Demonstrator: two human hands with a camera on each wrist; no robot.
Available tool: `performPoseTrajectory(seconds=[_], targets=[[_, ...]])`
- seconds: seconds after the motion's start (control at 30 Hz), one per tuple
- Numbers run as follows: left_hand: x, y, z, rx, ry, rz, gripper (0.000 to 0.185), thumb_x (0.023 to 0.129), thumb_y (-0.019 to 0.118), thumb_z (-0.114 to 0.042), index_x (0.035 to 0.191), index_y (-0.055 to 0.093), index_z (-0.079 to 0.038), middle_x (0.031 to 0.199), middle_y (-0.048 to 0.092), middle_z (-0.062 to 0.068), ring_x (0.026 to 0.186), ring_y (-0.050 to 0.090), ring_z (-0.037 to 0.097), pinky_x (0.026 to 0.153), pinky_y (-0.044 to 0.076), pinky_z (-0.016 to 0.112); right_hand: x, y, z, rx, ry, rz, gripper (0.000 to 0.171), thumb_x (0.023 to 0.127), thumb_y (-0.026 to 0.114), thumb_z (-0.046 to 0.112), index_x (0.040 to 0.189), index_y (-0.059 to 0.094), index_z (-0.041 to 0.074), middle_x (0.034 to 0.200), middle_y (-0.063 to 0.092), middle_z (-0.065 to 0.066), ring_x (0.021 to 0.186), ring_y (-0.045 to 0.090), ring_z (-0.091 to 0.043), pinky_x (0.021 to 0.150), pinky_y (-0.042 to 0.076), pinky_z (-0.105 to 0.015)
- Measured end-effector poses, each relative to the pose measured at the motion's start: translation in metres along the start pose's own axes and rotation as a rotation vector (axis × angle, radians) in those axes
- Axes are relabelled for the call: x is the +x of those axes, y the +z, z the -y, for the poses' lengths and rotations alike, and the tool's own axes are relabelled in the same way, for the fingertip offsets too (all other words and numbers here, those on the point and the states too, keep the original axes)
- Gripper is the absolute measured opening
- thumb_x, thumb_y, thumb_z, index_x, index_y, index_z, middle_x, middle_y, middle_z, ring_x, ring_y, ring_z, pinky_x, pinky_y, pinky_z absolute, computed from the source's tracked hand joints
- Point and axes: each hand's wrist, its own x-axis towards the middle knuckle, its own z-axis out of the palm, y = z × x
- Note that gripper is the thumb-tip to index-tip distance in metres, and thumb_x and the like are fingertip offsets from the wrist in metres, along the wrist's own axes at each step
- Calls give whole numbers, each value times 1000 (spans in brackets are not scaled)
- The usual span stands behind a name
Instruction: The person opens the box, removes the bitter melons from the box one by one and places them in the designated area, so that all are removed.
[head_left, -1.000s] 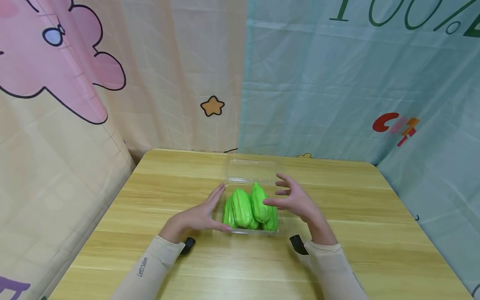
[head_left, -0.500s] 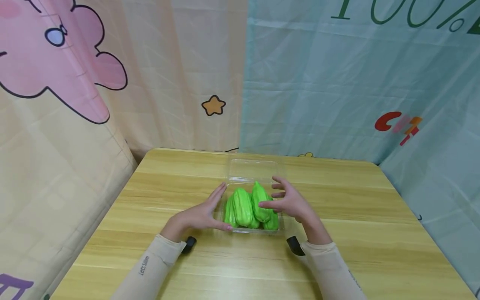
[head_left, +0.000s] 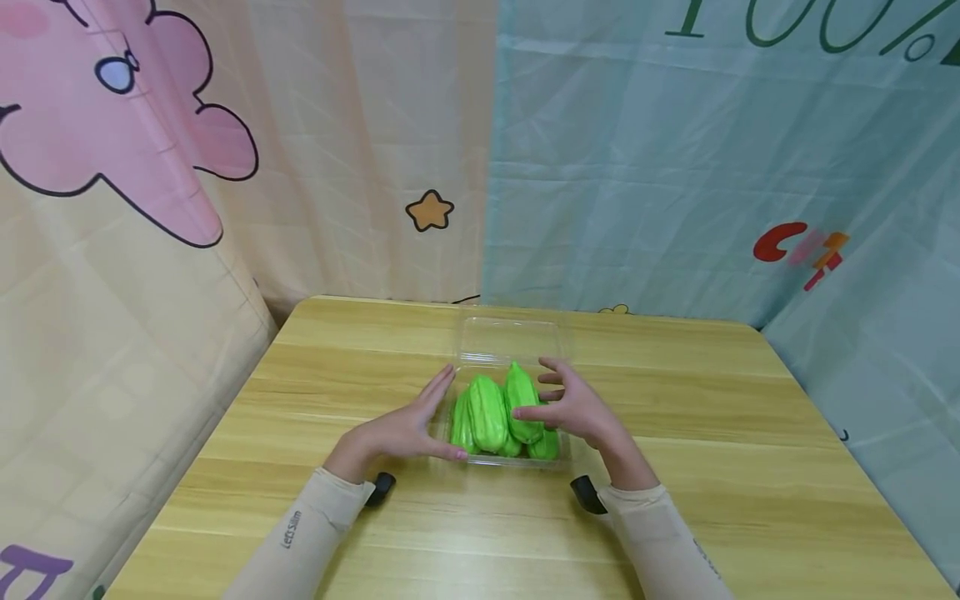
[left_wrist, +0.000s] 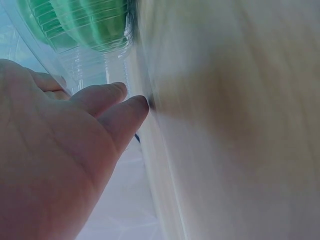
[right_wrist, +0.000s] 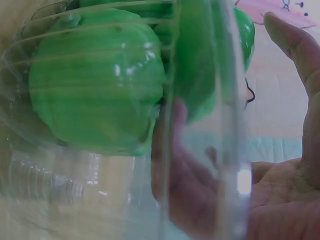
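Note:
Several bright green, ridged, gourd-like pieces [head_left: 487, 414] lie in a clear plastic clamshell box [head_left: 517, 462], its lid [head_left: 510, 337] folded back. One green piece [head_left: 521, 400] lies on top of the others, tilted up at right. My left hand [head_left: 401, 431] is at the box's left side, fingers straight and thumb at the front left corner; in the left wrist view its fingertips [left_wrist: 137, 102] are beside the box wall. My right hand [head_left: 577, 408] spreads over the box's right side, thumb and fingers to either side of the top piece. A gap separates the thumb [right_wrist: 295, 40] from the green in the right wrist view.
The box stands on a wood-grain table [head_left: 360, 342]. Printed curtains [head_left: 637, 167] hang behind it and at both sides. A black camera mount [head_left: 588, 494] sits under each wrist.
My right hand has moved left and slightly in, from the box's right edge to around the top green piece. My left hand stays in place. The view shifts slightly.

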Motion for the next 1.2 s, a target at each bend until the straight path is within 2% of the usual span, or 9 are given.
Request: performPoseTrajectory(seconds=[0.17, 0.43, 0.87, 1.2], targets=[[0, 0, 0, -5, 6, -8, 134, 78, 83, -54, 161, -15, -17, 167, -20, 6, 151, -5, 29, 118, 16, 52, 1, 3, -1, 9, 7, 3, 103, 78, 89, 21, 158, 26, 8, 154, 34, -27, 135, 42, -49, 87, 55, -52], [2, 1, 2, 3, 7, -11, 135, 77, 84, -55, 161, -15, -17, 167, -19, 5, 151, -5, 28, 118, 16, 51, 3, 8, -3, 8, -8, -2, 104, 77, 90, 22, 158, 26, 6, 150, 40, -27, 131, 46, -48, 88, 55, -52], [-1, 0, -1, 5, -7, -4, 134, 78, 83, -55, 161, -15, -17, 167, -19, 5, 151, -6, 29, 118, 15, 52, 1, 15, -1, -106, -55, -1, 112, 71, 95, 26, 158, 27, 6, 144, 50, -23, 128, 51, -39, 97, 51, -50], [0, 0, -1, 7, 0, -1, 134, 78, 83, -55, 161, -15, -17, 167, -19, 6, 151, -6, 29, 118, 15, 52, 2, 16, -3, -148, -65, -10, 111, 70, 95, 22, 157, 30, 5, 145, 49, -22, 128, 50, -42, 97, 50, -52]])
